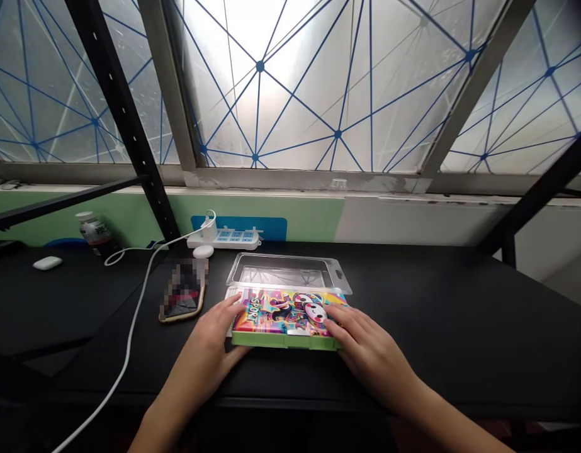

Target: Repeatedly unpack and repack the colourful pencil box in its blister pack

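A flat, bright case (281, 318), which looks like a pencil case, lies on the black table in front of me. Its lid has colourful cartoon figures and the lettering "SPORT"; the front side is light green. My left hand (217, 340) grips the left end, fingers over the lid and thumb at the lower front edge. At the right end, my right hand (368, 343) holds the case with its fingers lying across the top; its thumb is mostly hidden. Just behind the case is a clear plastic package shell (337, 277). Something white with print shows partly under the case's left edge.
To the left lies a phone (184, 292), with a white cable (138, 314) running past it. Behind are a power strip (236, 238), a small white round object (203, 251), a bottle (99, 233) and a white earbud case (47, 263). Black metal posts (124, 119) flank the window.
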Demonstrator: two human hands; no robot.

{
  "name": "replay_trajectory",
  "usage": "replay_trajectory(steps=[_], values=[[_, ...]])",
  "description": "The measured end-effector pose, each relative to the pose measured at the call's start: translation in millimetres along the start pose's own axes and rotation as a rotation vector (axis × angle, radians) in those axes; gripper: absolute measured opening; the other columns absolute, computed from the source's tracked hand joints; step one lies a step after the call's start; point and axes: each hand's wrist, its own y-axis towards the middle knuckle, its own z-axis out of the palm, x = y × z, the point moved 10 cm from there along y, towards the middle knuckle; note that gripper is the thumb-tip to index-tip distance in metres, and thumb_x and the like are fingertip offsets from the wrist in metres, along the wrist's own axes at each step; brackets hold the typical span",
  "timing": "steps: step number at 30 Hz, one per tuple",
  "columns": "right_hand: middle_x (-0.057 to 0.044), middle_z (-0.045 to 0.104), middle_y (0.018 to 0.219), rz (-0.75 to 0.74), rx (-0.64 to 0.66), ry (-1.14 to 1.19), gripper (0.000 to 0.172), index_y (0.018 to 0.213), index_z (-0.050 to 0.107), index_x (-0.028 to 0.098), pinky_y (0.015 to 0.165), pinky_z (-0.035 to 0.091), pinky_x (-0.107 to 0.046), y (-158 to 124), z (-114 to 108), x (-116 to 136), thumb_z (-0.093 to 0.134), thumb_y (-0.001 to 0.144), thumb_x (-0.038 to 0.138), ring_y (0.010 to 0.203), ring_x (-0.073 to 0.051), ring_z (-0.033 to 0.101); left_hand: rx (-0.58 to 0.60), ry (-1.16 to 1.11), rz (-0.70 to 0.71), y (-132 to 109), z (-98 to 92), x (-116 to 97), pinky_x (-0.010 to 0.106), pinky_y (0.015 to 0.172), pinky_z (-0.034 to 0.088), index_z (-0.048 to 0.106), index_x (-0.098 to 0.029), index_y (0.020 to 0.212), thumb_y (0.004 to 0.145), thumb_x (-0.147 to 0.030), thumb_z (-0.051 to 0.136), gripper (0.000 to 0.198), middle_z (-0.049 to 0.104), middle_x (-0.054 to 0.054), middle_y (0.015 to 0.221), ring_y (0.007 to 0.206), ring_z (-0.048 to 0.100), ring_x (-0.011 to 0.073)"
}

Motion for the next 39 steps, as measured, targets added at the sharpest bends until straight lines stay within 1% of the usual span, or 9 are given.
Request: replay_trajectory(steps=[4, 10, 17, 20, 24, 30, 33, 36, 39], values=[[-0.015, 0.065, 0.132, 0.059, 0.098, 0.124, 0.032, 0.125, 0.056, 0.02, 0.101, 0.054, -0.048, -0.9, 7.9, -8.0, 0.053, 0.093, 0.016, 0.121, -0.027, 0.062, 0.193, -0.069, -0.166, -2.4, 14.8, 14.3, 0.05, 0.108, 0.044, 0.042, -0.028, 0.143, 0.08, -0.047, 0.075, 0.074, 0.053, 0.01, 0.145, 0.133, 0.05, 0.0333], [-0.015, 0.057, 0.142, 0.155, 0.203, 0.241, 0.056, 0.136, 0.051, 0.024, 0.102, 0.052, -0.048, -10.1, 18.9, -28.9, 0.071, 0.086, 0.039, 0.128, -0.03, 0.056, 0.217, -0.153, -0.273, -5.7, 20.8, 29.3, 0.05, 0.113, 0.036, 0.029, -0.031, 0.153, 0.084, -0.049, 0.07, 0.083, 0.042, 0.01, 0.154, 0.14, 0.041, 0.0321], [-0.008, 0.074, 0.109, 0.377, 0.345, 0.487, 0.027, 0.104, 0.066, 0.025, 0.088, 0.055, -0.043, 10.0, 18.8, -71.2, 0.063, 0.09, 0.048, 0.101, -0.027, 0.068, 0.215, -0.195, -0.323, -5.2, 24.0, 31.6, 0.048, 0.111, 0.039, 0.013, -0.036, 0.158, 0.084, -0.043, 0.072, 0.095, 0.047, 0.01, 0.149, 0.138, 0.045, 0.0308], [-0.002, 0.069, 0.074, 0.606, 0.265, 0.52, 0.034, 0.088, 0.065, 0.023, 0.058, 0.051, -0.03, 17.7, 22.4, -102.9, 0.051, 0.096, 0.052, 0.064, -0.019, 0.064, 0.222, -0.173, -0.305, -5.6, 23.9, 29.1, 0.051, 0.111, 0.039, 0.007, -0.035, 0.159, 0.082, -0.041, 0.073, 0.102, 0.048, 0.01, 0.15, 0.139, 0.043, 0.0327], [0.001, 0.062, 0.067, 0.787, 0.023, 0.435, 0.033, 0.086, 0.06, 0.023, 0.046, 0.042, -0.027, 11.3, 15.8, -125.2, 0.06, 0.089, 0.056, 0.053, -0.016, 0.055, 0.242, -0.12, -0.257, -7.1, 24.1, 24.9, 0.054, 0.109, 0.041, 0.014, -0.038, 0.157, 0.081, -0.041, 0.073, 0.097, 0.036, 0.009, 0.158, 0.141, 0.04, 0.0359], [-0.006, 0.072, 0.098, 0.484, 0.001, 0.466, 0.015, 0.099, 0.067, 0.028, 0.079, 0.058, -0.034, -11.5, -3.2, -81.5, 0.055, 0.097, 0.036, 0.091, -0.023, 0.07, 0.202, -0.099, -0.233, -9.7, 22.9, 26.6, 0.053, 0.106, 0.045, 0.009, -0.035, 0.158, 0.088, -0.048, 0.065, 0.091, 0.048, 0.012, 0.15, 0.137, 0.046, 0.0354], [-0.008, 0.068, 0.126, 0.346, 0.12, 0.444, 0.039, 0.124, 0.062, 0.032, 0.091, 0.058, -0.037, -32.6, 3.9, -60.3, 0.068, 0.088, 0.045, 0.112, -0.027, 0.067, 0.158, -0.095, -0.228, -10.2, 21.7, 30.3, 0.051, 0.104, 0.048, 0.029, -0.035, 0.152, 0.09, -0.052, 0.061, 0.072, 0.051, 0.01, 0.148, 0.132, 0.051, 0.0341], [-0.009, 0.062, 0.137, 0.322, 0.158, 0.379, 0.065, 0.137, 0.053, 0.033, 0.092, 0.059, -0.037, -44.1, 8.8, -55.5, 0.076, 0.078, 0.052, 0.116, -0.03, 0.065, 0.137, -0.102, -0.205, -8.6, 20.3, 29.7, 0.048, 0.101, 0.051, 0.046, -0.035, 0.141, 0.089, -0.054, 0.06, 0.057, 0.059, 0.007, 0.139, 0.127, 0.056, 0.033], [-0.006, 0.067, 0.128, 0.419, 0.112, 0.34, 0.048, 0.131, 0.056, 0.034, 0.086, 0.06, -0.035, -41.8, 6.3, -66.5, 0.07, 0.086, 0.043, 0.109, -0.027, 0.069, 0.145, -0.119, -0.193, -6.8, 20.9, 28.8, 0.046, 0.1, 0.052, 0.048, -0.034, 0.141, 0.081, -0.058, 0.069, 0.068, 0.06, 0.007, 0.137, 0.125, 0.057, 0.0336]])
